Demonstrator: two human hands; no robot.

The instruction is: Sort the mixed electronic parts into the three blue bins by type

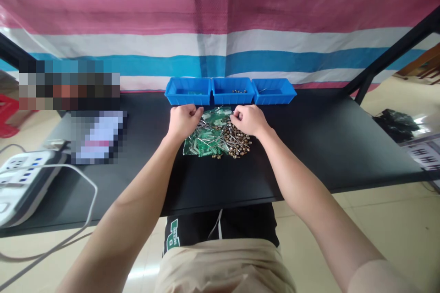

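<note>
My left hand [183, 122] is closed at the far left side of a mixed pile, its thumb pressed against curled fingers. Opposite it, at the pile's upper right, my right hand [250, 120] is also closed, fingers bent inward. Whatever either one grips is hidden or too small to make out. Between and below them lie green translucent packets [210, 147], thin silvery metal pins [208, 135] and many small brass-coloured headed pieces [240, 141]. Some brass-coloured pieces sit loose at the pile's near edge.
Three blue bins stand behind the pile: the left bin [188, 99] holds some greenish pieces, the middle bin [233, 98] brass-coloured ones, the right bin [275, 97] a thin pin. A power strip [25, 183] with cables occupies the black table's [137, 183] left end, near a blurred phone-like object [101, 137].
</note>
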